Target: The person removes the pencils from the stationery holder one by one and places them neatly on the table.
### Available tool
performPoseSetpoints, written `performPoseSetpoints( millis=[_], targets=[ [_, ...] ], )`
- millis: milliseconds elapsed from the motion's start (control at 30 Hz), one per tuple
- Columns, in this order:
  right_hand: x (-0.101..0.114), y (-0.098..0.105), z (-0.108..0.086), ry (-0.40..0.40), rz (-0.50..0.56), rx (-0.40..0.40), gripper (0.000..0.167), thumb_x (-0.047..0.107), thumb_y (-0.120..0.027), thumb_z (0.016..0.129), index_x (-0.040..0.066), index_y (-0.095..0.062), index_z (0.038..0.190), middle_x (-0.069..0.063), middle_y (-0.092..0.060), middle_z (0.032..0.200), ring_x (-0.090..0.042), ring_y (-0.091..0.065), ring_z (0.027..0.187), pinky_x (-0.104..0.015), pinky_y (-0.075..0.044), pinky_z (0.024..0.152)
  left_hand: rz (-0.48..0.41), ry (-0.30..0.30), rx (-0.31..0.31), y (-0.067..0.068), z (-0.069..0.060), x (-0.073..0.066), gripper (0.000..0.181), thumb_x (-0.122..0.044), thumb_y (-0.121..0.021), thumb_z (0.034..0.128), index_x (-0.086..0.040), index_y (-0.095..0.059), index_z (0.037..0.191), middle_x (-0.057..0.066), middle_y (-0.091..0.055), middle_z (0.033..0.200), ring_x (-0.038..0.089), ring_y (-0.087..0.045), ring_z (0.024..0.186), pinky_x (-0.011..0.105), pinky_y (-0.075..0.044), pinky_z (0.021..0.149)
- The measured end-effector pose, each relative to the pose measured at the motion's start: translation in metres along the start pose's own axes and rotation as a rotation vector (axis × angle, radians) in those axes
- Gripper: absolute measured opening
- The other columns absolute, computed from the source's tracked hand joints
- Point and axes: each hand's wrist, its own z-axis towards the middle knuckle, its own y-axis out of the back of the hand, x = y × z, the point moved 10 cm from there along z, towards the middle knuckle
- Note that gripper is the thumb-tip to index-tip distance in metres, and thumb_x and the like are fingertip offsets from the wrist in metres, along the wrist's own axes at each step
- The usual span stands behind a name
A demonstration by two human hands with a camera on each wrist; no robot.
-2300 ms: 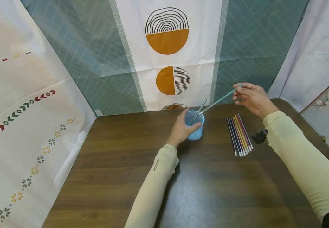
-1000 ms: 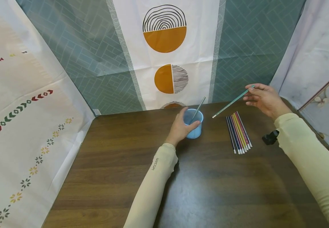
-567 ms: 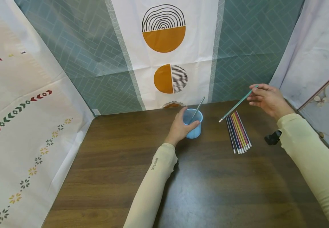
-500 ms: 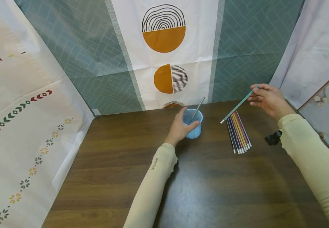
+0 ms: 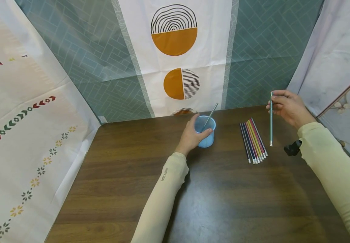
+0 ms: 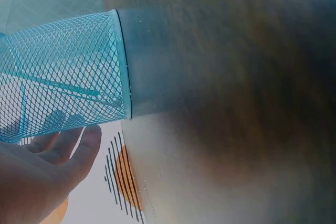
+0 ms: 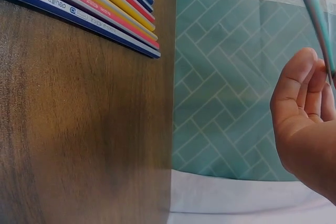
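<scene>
My left hand (image 5: 189, 136) holds a light blue mesh pencil cup (image 5: 207, 140) on the table, thumb on the near side and fingers round the far left. One greyish pencil (image 5: 213, 109) leans inside, its end sticking out above the rim; in the left wrist view it shows dimly through the mesh cup (image 6: 63, 77). Off to the right, my right hand (image 5: 291, 107) pinches a green pencil (image 5: 271, 125) near its top. That pencil hangs almost straight, eraser end down, right of a row of pencils (image 5: 254, 141). The right wrist view catches only part of the green pencil (image 7: 313, 11).
Several dark, yellow, red and white pencils lie side by side in the row, erasers toward me, on the brown wooden table (image 5: 126, 182). A green and white cloth (image 5: 254, 67) hangs behind the table's back edge. White patterned cloths (image 5: 32, 135) hang at both sides.
My right hand has moved right, taking the green pencil from the cup's rim past the row. The pencil has swung from slanting left to nearly vertical. My left hand stays at the cup.
</scene>
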Motion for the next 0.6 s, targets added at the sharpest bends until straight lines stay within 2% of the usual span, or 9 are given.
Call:
performPoseSetpoints(
  millis=[267, 600],
  targets=[
    [-0.0023, 0.0038, -0.0009, -0.014, -0.062, -0.031, 0.011, 0.007, -0.063, 0.099, 0.013, -0.065, 0.108, -0.005, -0.068, 0.085, -0.019, -0.069, 0.073, -0.031, -0.058, 0.069, -0.006, -0.055, -0.014, 0.0006, 0.0013, -0.0026, 0.093, -0.054, -0.077, 0.0825, -0.022, -0.033, 0.157, 0.009, -0.045, 0.142, 0.028, -0.050, 0.119, 0.053, -0.047, 0.094],
    [-0.0027, 0.0036, -0.0012, -0.019, -0.056, -0.021, 0.011, 0.005, -0.062, 0.100, 0.012, -0.071, 0.101, -0.006, -0.068, 0.084, -0.019, -0.068, 0.072, -0.030, -0.057, 0.068, 0.002, -0.037, -0.010, 0.0008, -0.0001, -0.0020, 0.091, -0.055, -0.077, 0.0826, -0.026, -0.033, 0.157, 0.008, -0.045, 0.143, 0.028, -0.049, 0.119, 0.053, -0.048, 0.094]
  ],
)
